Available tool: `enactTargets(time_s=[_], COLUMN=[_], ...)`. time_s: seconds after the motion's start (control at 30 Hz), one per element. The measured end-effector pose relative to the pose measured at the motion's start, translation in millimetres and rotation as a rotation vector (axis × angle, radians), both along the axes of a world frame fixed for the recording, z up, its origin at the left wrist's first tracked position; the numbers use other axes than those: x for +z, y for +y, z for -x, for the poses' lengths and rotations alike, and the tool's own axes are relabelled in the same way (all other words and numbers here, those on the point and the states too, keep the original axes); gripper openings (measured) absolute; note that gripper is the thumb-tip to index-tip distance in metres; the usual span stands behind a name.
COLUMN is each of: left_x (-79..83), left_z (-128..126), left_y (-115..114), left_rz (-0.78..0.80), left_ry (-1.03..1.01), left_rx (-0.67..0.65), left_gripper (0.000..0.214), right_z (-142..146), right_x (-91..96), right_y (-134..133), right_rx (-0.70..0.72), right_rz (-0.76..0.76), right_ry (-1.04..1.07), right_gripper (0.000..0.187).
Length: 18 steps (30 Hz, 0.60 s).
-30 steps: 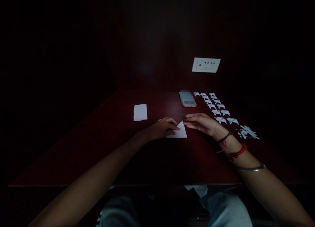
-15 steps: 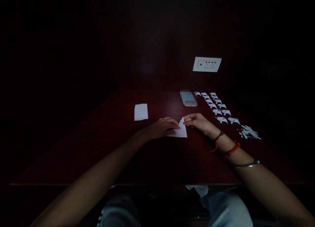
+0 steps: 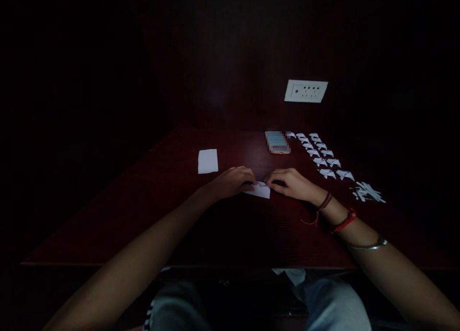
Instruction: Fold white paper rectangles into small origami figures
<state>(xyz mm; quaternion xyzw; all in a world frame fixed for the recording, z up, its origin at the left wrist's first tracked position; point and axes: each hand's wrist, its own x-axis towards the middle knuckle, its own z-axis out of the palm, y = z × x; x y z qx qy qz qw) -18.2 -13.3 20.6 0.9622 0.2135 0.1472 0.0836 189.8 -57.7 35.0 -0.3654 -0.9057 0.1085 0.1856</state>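
Note:
A small white folded paper (image 3: 261, 191) lies on the dark red table (image 3: 215, 225) in front of me. My left hand (image 3: 232, 181) rests on its left end with fingers curled down onto it. Pinching the upper right edge of that paper is my right hand (image 3: 291, 183), which has red cords and a metal bangle at the wrist. Only a narrow strip of the paper shows between the two hands.
A white paper square (image 3: 207, 161) lies to the left. A phone (image 3: 277, 142) lies at the back. Right of it are two rows of several small folded paper pieces (image 3: 323, 156) and a heap of scraps (image 3: 368, 192). A white wall socket (image 3: 305, 91) sits behind.
The paper's raised triangular point has been folded down flat. Both hands closed in over the paper, and my right hand curled from stretched-out fingers into a pinch.

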Motion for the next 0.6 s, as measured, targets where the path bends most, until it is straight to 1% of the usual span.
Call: enactTargets(time_s=[0.07,0.13,0.27,0.4,0.53,0.6], left_x=[0.1,-0.3,-0.6,2.1,3.8,3.1], left_z=[0,0,0,-1,-5,-6], left_y=[0,1,2,-3,-9,-11], left_rz=[-0.005,-0.003,0.002,0.005,-0.003,-0.007], left_ry=[0.000,0.006,0.029,0.021,-0.006,-0.002], left_rx=[-0.005,-0.005,0.011,0.023,0.006,-0.006], left_gripper=[0.015,0.015,0.015,0.015,0.022,0.022], right_z=[0,0,-1,-2,-3,-2], right_x=[0.6,0.6,0.0,-1.1,-2.4,-2.7], right_y=[-1,-2,-4,-3,-2,-2], right_rx=[0.046,0.063,0.055,0.068,0.075,0.047], right_rz=[-0.002,0.001,-0.003,-0.023,-0.034,-0.036], right_ry=[-0.052,-0.089,-0.128,-0.134,-0.141,-0.111], right_gripper=[0.019,0.020,0.021,0.023,0.024,0.023])
